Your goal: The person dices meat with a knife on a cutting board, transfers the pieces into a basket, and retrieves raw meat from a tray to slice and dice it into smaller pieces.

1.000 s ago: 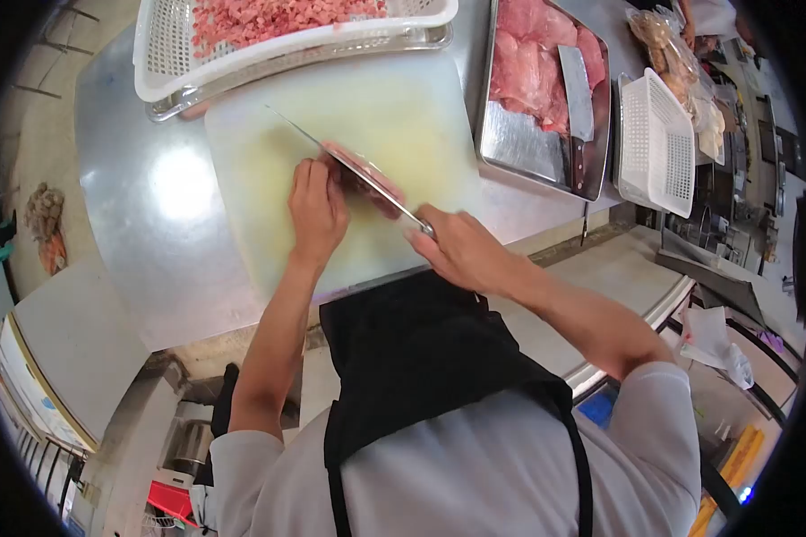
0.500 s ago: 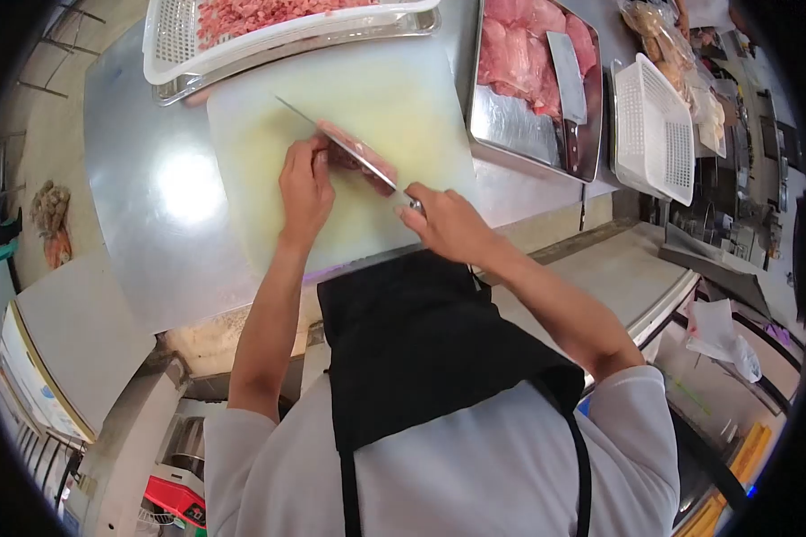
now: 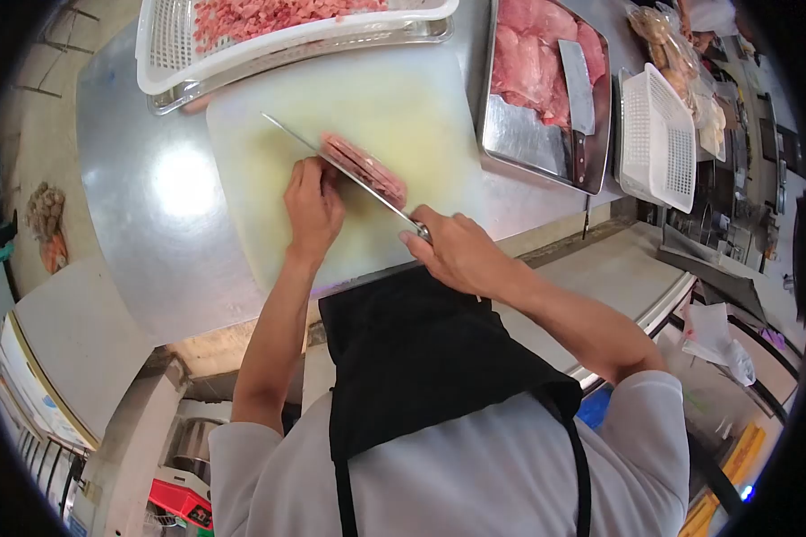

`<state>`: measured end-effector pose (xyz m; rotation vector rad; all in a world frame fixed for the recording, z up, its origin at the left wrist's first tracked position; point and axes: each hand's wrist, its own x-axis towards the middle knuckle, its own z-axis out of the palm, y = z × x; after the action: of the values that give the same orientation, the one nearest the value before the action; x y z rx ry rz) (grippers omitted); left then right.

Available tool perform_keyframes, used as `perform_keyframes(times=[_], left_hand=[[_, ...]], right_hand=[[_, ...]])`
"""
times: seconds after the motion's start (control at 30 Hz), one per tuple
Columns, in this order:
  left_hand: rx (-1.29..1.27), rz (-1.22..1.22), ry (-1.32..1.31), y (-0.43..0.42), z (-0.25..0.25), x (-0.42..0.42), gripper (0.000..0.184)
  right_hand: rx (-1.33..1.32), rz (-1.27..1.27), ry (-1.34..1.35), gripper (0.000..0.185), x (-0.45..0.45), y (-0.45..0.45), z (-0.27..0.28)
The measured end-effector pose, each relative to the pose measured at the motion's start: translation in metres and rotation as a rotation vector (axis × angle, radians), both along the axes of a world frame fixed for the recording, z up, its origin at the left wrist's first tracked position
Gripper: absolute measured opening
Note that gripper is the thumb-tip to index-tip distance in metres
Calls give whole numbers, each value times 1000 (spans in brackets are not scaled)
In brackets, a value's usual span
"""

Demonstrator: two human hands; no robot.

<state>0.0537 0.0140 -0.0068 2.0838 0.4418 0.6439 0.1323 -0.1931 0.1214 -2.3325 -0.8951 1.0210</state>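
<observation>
My right hand [image 3: 457, 243] is wrapped round the handle of a knife [image 3: 360, 182], its long thin blade slanting up and left over the cutting board [image 3: 269, 107]. Along the far side of the blade lies a long piece of pink meat [image 3: 367, 168] with lengthwise cut lines showing in it. My left hand [image 3: 315, 208] is closed, fingers bent and fingertips against the near side of the blade, close to the meat's left end. What those fingertips hold, if anything, is hidden by the blade and the hand itself.
A white perforated basket [image 3: 159, 54] of diced meat stands at the far edge. To the right, a metal tray [image 3: 519, 130] holds large meat slabs and a cleaver [image 3: 578, 107]. Beyond it are a white basket [image 3: 658, 148] and bagged food [image 3: 667, 45].
The blade has shifted from across the top of the meat to its near side. My right hand has moved slightly toward me, and my left stays close to the blade.
</observation>
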Motion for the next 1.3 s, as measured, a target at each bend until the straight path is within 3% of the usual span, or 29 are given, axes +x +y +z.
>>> perform_keyframes(times=[0.23,0.43,0.6,0.77,0.83,0.93,1.07,1.13,1.3], left_hand=[[-38,-7,-14,-2,1,-1,15],[18,14,-25,-2,-2,3,14],[-11,14,13,-6,-5,-6,10],[-148,135,5,-10,1,2,12],[-151,194,190,-16,25,7,19],[-130,199,408,-16,38,14,30],[-46,217,555,-8,32,26,40],[-23,267,727,-17,55,39,41],[58,239,684,-10,41,38,39]], right_hand=[[168,17,2,38,13,38,-25],[-78,-2,58,41,-6,-20,-4],[109,5,2,40,-2,-14,-30],[167,-142,86,42,10,-38,5],[218,-195,-30,43,8,-59,-6],[78,-229,2,44,13,-73,-20],[165,-303,28,47,11,-79,-29],[187,-290,2,47,8,-84,-36],[208,-262,14,46,8,-82,-33]])
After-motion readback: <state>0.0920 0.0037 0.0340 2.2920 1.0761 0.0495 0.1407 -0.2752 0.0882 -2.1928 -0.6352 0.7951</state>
